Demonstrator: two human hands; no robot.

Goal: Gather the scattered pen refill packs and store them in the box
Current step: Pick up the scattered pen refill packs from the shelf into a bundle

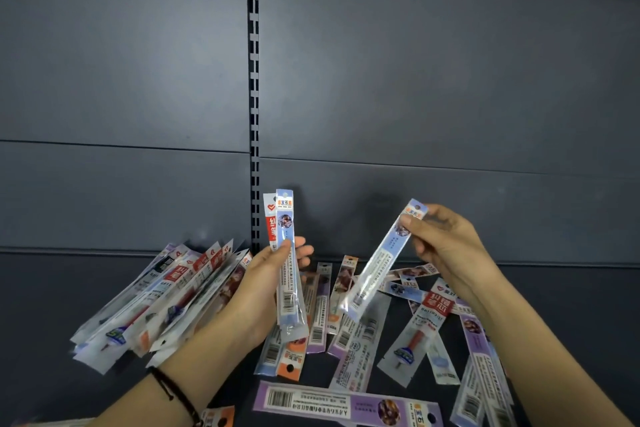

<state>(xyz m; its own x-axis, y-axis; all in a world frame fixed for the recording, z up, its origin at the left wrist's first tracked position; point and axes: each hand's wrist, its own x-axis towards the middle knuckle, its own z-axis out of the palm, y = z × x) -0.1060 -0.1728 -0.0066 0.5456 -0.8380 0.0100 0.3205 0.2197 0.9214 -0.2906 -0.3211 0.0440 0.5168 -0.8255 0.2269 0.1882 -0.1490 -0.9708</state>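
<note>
Shop: slotted shelving upright (254, 97), packaged refills (346, 406).

A dark grey sheet-metal back wall (121, 62) fills the view from nine through twelve to three o'clock, crossed by horizontal seams. A black slotted metal upright strip (254, 80) runs from twelve o'clock down to the centre. The dark grey flat shelf (45, 305) shows bare at eight o'clock. A thin black cord bracelet (171, 392) sits at seven o'clock.

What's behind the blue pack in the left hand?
A red-and-white pack sits right behind the blue pack, its top showing on the left. Its lower part is covered by that pack and the left hand.
</note>
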